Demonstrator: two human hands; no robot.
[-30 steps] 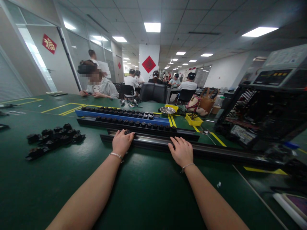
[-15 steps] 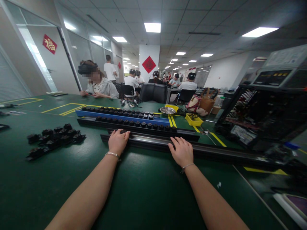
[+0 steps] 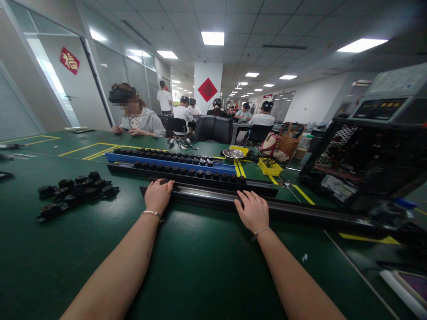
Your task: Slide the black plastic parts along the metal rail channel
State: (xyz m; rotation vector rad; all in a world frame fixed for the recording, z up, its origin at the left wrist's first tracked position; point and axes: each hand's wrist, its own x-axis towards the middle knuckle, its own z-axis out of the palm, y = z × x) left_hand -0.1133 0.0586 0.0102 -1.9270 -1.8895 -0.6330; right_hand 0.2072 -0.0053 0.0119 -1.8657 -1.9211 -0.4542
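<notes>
A long black metal channel (image 3: 203, 193) lies across the table in front of me. Near its left end, my left hand (image 3: 158, 195) has its fingers closed around a small black part (image 3: 164, 181), mostly covered by the hand. My right hand (image 3: 253, 210) grips the near edge of the channel farther right, with its fingers bent over the top. Behind it are another black channel (image 3: 116, 170) with a row of black block-like parts and a blue channel (image 3: 220, 168) with similar rows. A loose pile of black parts (image 3: 78, 191) lies to the left.
A metal bowl (image 3: 233, 154) and a yellow bin (image 3: 269, 168) stand behind the channels. An open black computer case (image 3: 340, 169) rises at the right. A phone-like device (image 3: 408, 284) lies at the lower right. Across the table sits a co-worker (image 3: 142, 120).
My left hand has slid a little to the left along the channel, and the small black part has moved with it. My right hand stays in place. A person in the background has walked right.
</notes>
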